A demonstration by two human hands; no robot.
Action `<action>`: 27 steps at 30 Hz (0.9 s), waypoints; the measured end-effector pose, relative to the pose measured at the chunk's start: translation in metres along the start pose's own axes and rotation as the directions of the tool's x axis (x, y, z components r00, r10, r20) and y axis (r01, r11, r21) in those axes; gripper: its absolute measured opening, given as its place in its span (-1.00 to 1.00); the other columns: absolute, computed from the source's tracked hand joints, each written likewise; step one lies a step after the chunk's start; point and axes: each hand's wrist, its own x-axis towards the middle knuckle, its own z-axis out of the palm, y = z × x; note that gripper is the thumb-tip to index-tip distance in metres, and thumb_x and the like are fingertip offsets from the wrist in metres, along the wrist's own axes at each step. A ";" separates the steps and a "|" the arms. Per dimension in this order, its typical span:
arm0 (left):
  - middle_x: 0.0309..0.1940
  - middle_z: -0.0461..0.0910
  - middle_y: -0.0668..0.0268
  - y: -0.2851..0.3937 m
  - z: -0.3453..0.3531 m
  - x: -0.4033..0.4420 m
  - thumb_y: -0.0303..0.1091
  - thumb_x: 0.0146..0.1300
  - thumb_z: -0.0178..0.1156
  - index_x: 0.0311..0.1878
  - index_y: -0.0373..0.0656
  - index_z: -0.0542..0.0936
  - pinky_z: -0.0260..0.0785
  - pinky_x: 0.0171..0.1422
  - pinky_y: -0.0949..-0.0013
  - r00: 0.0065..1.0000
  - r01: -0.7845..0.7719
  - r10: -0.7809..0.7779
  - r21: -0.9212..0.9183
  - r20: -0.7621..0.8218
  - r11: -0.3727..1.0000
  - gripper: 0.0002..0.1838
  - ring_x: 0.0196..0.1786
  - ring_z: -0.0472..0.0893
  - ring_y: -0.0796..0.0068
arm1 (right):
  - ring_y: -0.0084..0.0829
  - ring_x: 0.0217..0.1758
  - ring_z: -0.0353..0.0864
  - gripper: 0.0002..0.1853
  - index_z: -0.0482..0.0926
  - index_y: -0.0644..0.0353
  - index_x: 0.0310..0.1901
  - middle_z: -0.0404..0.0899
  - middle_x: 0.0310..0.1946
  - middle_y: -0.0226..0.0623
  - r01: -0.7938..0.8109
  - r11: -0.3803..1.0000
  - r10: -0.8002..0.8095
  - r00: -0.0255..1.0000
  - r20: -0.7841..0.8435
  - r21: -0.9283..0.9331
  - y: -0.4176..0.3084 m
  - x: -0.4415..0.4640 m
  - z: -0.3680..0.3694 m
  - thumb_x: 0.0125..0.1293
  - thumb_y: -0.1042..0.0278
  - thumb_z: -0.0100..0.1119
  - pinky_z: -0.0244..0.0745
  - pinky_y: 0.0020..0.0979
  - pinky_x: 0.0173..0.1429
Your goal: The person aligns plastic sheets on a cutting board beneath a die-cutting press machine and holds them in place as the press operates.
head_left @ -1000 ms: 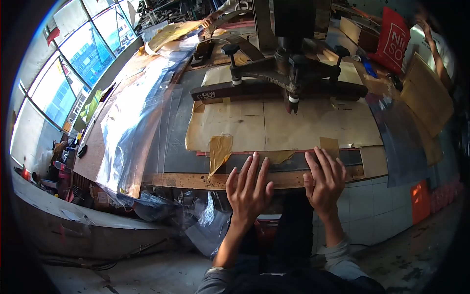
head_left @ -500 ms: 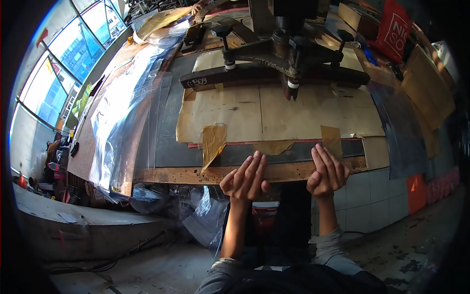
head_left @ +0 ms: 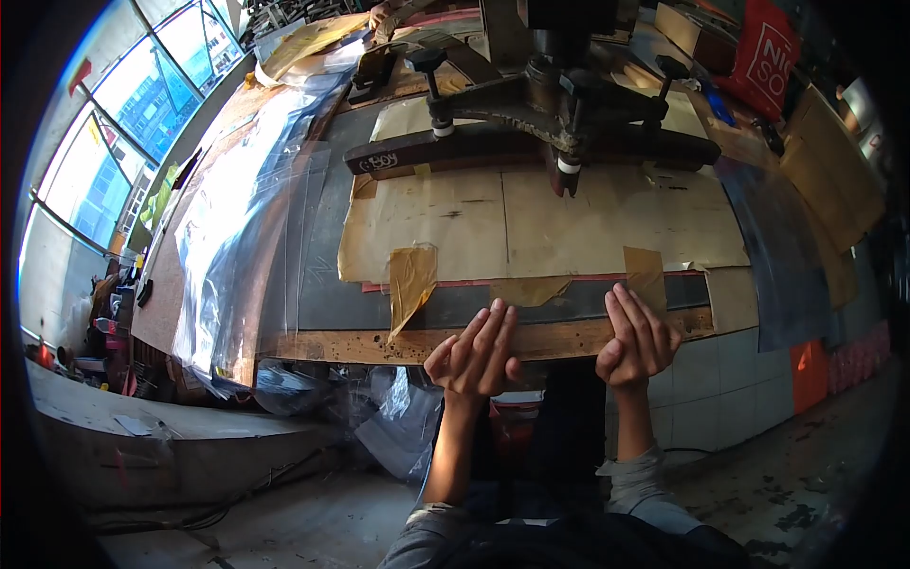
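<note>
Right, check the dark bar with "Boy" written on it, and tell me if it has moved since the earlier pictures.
No. Against the pale board, the dark bar shows no visible shift either way.

A wood-edged bench [head_left: 313, 344] carries clear plastic sheets [head_left: 232, 209] and a pale taped board [head_left: 427, 213].

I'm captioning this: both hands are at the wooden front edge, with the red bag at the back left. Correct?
No: the head view shows the red bag at the back right; left hand and right hand are at the wooden front edge.
</note>
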 end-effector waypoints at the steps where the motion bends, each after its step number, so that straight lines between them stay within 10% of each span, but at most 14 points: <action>1: -0.10 0.73 0.62 0.000 0.000 0.000 -0.07 0.49 -0.35 -0.08 0.13 0.74 0.09 0.23 0.45 1.000 0.001 -0.001 0.002 0.005 1.000 -0.45 -0.02 0.64 0.79 | -0.53 -0.15 0.71 -0.51 0.74 0.10 -0.15 0.75 -0.16 -0.45 0.001 1.000 -0.001 1.000 -0.001 0.001 0.000 0.000 0.000 0.42 0.18 -0.31 0.25 -0.45 -0.02; 27: -0.11 0.73 0.60 0.001 0.000 0.000 -0.09 0.48 -0.33 -0.09 0.11 0.75 0.10 0.24 0.45 1.000 0.007 -0.007 -0.014 -0.006 1.000 -0.46 -0.03 0.65 0.78 | -0.53 -0.13 0.71 -0.51 0.74 0.10 -0.14 0.75 -0.15 -0.46 0.000 1.000 0.000 1.000 0.013 0.005 0.000 0.000 -0.001 0.42 0.19 -0.31 0.26 -0.44 -0.01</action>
